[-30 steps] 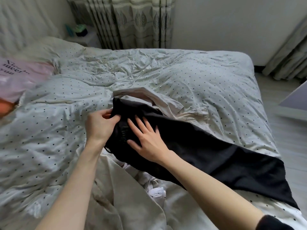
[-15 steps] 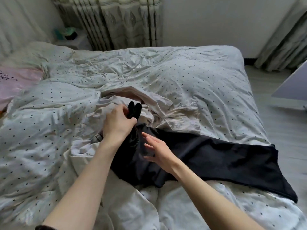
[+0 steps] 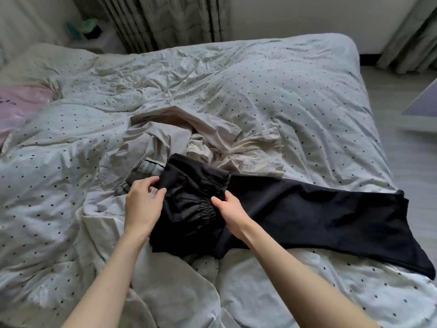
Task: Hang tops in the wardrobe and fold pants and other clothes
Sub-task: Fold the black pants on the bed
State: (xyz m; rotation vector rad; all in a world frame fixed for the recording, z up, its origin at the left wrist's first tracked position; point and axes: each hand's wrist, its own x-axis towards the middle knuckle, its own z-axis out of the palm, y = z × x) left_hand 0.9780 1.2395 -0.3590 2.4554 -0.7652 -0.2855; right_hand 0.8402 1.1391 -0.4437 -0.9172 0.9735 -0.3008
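Note:
Black pants (image 3: 307, 211) lie across the bed, legs stretching to the right edge and the gathered elastic waist bunched near the middle. My left hand (image 3: 142, 204) pinches the waist's left edge between thumb and fingers. My right hand (image 3: 227, 209) grips the gathered waistband on its right side. Behind the pants lies a heap of clothes: a beige garment (image 3: 186, 129), a cream printed top (image 3: 255, 159) and a bit of grey denim (image 3: 149, 169). Another pale garment (image 3: 170, 280) lies crumpled between my forearms.
The bed is covered by a white duvet with black dots (image 3: 272, 91). A pink pillow (image 3: 21, 102) sits at the far left. Curtains (image 3: 170, 20) hang behind the bed. Grey floor (image 3: 402, 150) runs along the right, with a pale furniture corner (image 3: 423, 102).
The pants' waist was pulled back toward me and bunched. My left hand dropped from the raised waist end to its left edge. My right hand went from flat to gripping the waistband.

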